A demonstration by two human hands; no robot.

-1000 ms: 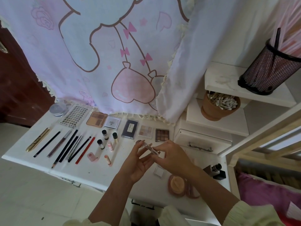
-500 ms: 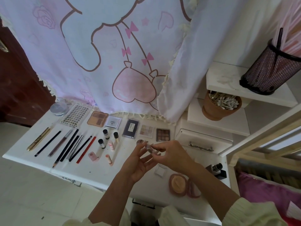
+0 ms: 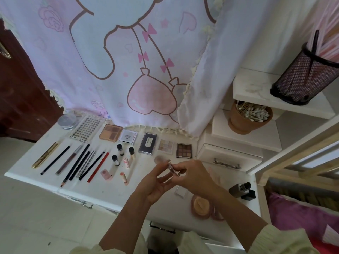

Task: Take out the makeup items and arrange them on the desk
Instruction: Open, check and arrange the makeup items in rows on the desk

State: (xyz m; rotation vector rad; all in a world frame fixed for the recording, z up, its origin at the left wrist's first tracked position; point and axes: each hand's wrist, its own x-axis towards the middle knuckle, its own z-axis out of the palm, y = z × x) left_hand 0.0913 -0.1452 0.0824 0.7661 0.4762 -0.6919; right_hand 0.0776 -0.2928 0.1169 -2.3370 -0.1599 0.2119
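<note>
Item in hand: A small clear case [image 3: 173,169], possibly a slim compact though too small to be named surely, is held just above the worktop [image 3: 27,167], in front of the brown eyeshadow palette [image 3: 184,150].
Hands: The right hand [image 3: 194,177] is pinched on the near end of the case. The left hand [image 3: 156,186] is brought up under it, with thumb and fingertips closed on the far end. Both hands are thus joined on the one piece.
Already laid out: A gold tube [image 3: 45,154] and a row of pencils [image 3: 80,162] are set side by side at the left. Small bottles [image 3: 120,149] and lipsticks [image 3: 126,162] are grouped in the middle. A lash tray [image 3: 86,131] and four more palettes are lined along the back edge.
Less orderly: A powder compact [image 3: 200,206] and a dark bottle [image 3: 242,190] lie apart at the near right.
Progress: The task is judged well advanced. The held case is not yet set down, and the right-hand pieces may need to be aligned.
</note>
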